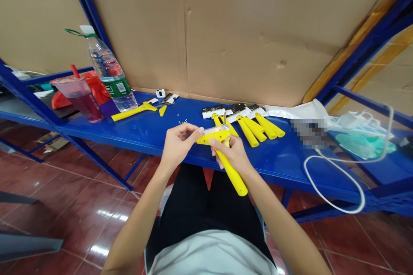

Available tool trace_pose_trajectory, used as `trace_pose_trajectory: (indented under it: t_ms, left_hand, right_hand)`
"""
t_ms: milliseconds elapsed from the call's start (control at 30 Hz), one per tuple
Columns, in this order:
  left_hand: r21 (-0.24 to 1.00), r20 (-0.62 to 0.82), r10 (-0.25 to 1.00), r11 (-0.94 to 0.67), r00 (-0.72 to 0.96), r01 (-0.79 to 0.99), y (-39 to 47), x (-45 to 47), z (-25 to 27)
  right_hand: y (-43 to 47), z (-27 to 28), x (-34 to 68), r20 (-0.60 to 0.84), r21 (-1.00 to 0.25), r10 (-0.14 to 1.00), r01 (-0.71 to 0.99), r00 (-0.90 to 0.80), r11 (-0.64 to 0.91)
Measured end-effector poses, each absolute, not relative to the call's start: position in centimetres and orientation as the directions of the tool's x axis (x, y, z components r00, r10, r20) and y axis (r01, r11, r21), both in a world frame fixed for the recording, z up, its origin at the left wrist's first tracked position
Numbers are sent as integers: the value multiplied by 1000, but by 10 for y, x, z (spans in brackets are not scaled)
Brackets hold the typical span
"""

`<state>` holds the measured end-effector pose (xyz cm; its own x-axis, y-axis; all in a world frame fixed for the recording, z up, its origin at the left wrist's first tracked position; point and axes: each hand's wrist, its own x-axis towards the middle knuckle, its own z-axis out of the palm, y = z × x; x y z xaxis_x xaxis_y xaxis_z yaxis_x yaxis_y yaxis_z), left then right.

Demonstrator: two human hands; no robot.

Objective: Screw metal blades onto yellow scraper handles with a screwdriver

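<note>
A yellow scraper (231, 172) with a long handle and a wide head is held over the front edge of the blue bench. My right hand (237, 152) is closed around its neck, where the handle meets the head. At the head's left end, my left hand (181, 142) pinches the scraper between thumb and fingers. A clear or metallic strip runs along the head's upper edge. Behind my right hand lie several yellow handles (247, 131) with black-and-white cards. Small white bits (183, 121) are scattered just beyond my left hand.
To the left stand a water bottle (111, 73), a cup of red drink (80, 99) and another yellow scraper (134, 111). A white cable (359, 193) loops over the bench edge (284, 172) at right. A cardboard wall (226, 30) closes off the back.
</note>
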<state>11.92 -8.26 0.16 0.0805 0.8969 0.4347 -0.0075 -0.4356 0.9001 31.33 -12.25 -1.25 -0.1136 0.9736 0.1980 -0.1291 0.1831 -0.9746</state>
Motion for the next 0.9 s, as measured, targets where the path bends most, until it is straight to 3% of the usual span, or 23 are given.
trace_pose_trajectory:
  t_ms: [300,433,900]
  left_hand:
    - [860,509,860,-510,34,29,-86,115,2]
    - [881,472,881,-472,22,-5,-90,115,8]
    - [887,440,879,-457,182,64,-99,101,23]
  right_hand:
    - [-122,-13,312,203,-971,975,-143,-87,190]
    - [-123,-15,312,222,-965,971,-166,-92,205]
    - [-124,-14,311,238,-959,968,-181,-82,220]
